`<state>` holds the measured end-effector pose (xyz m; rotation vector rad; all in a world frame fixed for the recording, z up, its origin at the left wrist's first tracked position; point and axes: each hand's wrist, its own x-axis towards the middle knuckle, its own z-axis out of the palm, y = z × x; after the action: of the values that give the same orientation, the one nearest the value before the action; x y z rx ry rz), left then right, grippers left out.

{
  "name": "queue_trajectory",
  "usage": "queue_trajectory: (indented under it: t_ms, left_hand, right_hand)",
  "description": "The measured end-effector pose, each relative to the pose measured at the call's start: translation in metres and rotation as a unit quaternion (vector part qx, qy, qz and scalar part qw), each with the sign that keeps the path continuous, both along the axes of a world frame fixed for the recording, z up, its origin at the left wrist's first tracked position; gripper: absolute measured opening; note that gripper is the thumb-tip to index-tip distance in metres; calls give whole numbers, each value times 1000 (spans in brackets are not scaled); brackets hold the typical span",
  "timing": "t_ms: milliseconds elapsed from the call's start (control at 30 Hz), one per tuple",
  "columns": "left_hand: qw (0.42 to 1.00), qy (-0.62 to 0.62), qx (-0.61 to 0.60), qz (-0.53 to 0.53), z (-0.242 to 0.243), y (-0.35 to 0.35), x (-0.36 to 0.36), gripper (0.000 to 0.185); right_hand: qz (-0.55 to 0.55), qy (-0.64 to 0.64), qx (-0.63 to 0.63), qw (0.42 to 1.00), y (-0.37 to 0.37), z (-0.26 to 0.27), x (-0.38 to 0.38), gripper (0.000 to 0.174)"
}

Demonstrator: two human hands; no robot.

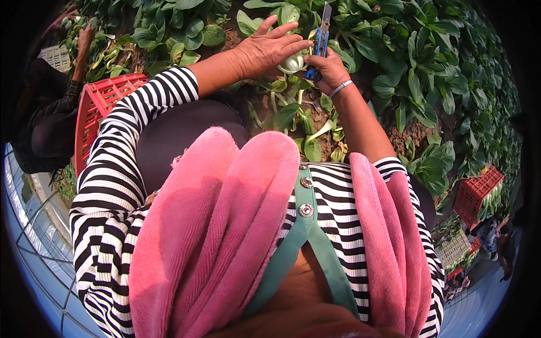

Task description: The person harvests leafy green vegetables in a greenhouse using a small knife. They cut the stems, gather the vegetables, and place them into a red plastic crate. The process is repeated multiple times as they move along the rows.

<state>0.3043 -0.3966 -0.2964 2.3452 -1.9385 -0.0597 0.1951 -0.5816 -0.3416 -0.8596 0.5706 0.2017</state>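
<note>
My left hand [272,45] reaches across at the top middle, palm down, its fingers spread. Its thumb is hidden. Under and beside it shows the pale, rounded base of a bok choy [293,64], and green bok choy leaves [289,13] stick out past the fingers. In my right hand [331,69] is a blue utility knife [318,50], its blade out and pointing away from me. The left fingertips come close to the knife's handle; whether they touch it I cannot tell. Loose stalks and leaves [302,118] lie on the soil below my hands.
Rows of bok choy plants [414,63] grow ahead and to the right. A red plastic crate [112,93] stands at my left, with another person's arm [83,50] beyond it. Farther right are a red crate [477,192] by harvested greens and a pale crate [454,249].
</note>
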Motion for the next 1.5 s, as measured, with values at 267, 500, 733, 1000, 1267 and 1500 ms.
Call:
queue_trajectory:
  t_ms: [267, 500, 733, 1000, 1267, 1500]
  left_hand:
    - [772, 542, 40, 331, -36, 26, 60, 45]
    - [250, 941, -134, 183, -40, 49, 74, 86]
    - [253, 948, -108, 158, -35, 15, 86, 91]
    - [404, 876, -76, 251, -42, -14, 81, 48]
    - [619, 761, 63, 184, -49, -32, 58, 52]
    - [682, 702, 84, 189, -54, -28, 42, 46]
  right_hand:
    - [-67, 61, -199, 976, -35, -31, 16, 38]
    - [41, 105, -576, 809, -54, -82, 1, 41]
    - [-108, 104, -420, 895, -57, -87, 6, 33]
    - [-122, 51, -360, 924, -51, -55, 25, 33]
    - [-8, -26, -164, 986, -7, -20, 43, 40]
    - [27, 1, -332, 943, 0, -25, 28, 37]
